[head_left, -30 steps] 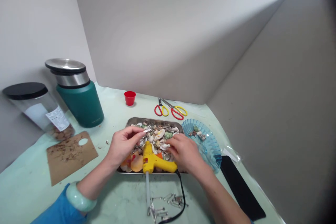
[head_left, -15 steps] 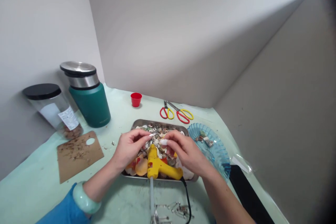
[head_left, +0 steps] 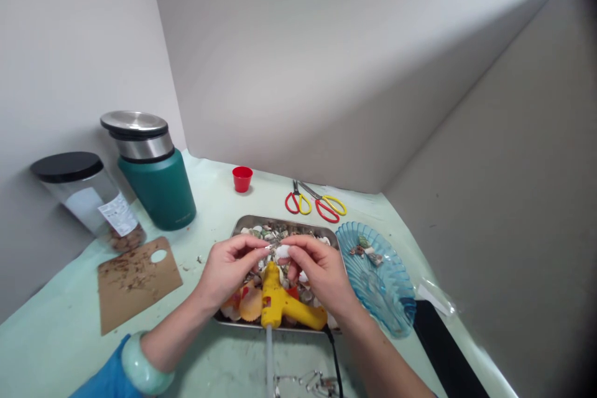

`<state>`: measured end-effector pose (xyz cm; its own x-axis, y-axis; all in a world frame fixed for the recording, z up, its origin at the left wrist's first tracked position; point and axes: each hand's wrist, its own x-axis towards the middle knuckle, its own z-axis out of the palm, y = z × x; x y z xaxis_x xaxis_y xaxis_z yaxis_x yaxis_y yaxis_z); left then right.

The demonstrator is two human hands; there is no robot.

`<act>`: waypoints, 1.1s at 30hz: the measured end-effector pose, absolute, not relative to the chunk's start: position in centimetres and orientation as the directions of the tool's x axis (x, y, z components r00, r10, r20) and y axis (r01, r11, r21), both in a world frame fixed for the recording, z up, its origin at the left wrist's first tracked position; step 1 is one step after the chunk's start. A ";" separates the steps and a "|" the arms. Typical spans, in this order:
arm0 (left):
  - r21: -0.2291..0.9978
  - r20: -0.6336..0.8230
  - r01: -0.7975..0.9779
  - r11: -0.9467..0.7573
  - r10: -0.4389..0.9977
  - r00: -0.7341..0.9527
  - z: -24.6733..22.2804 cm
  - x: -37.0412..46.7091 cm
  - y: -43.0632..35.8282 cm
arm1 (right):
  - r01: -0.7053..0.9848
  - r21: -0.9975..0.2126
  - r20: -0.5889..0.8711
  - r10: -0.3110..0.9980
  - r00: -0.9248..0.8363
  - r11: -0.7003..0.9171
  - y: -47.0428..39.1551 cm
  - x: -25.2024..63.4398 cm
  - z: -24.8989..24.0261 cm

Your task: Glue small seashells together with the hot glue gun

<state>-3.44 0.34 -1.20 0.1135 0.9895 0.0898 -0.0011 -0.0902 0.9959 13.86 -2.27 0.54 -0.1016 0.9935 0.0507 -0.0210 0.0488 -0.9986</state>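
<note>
A white shell (head_left: 282, 253) is pinched between the thumb and fingers of my right hand (head_left: 319, 267), over the metal tray (head_left: 244, 221) of mixed shells. Close to its left, my left hand (head_left: 234, 261) has thumb and forefinger pressed together on something small that I cannot make out. Below both hands a yellow glue gun (head_left: 275, 303) lies across the tray's front part, nozzle pointing away from me, with a glue stick (head_left: 269, 354) coming out of its back. Orange shells (head_left: 250, 303) lie left of the gun.
Behind the tray are two pairs of scissors (head_left: 326, 206) and a red cup (head_left: 242, 180). A blue glass plate (head_left: 387, 289) with small shells stands right, beside a black object (head_left: 445, 348). Left are a green bottle (head_left: 161, 189), a jar (head_left: 100, 202) and a brown board (head_left: 137, 283).
My right hand has moved left and turned, bringing the white shell close to my left fingertips. The view has shifted slightly.
</note>
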 end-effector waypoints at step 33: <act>0.979 0.203 -0.077 -0.189 0.945 0.257 -2.0 -4.1 1.1 | -0.090 -0.995 0.040 0.994 -0.106 0.030 -2.4 12.9 -1.1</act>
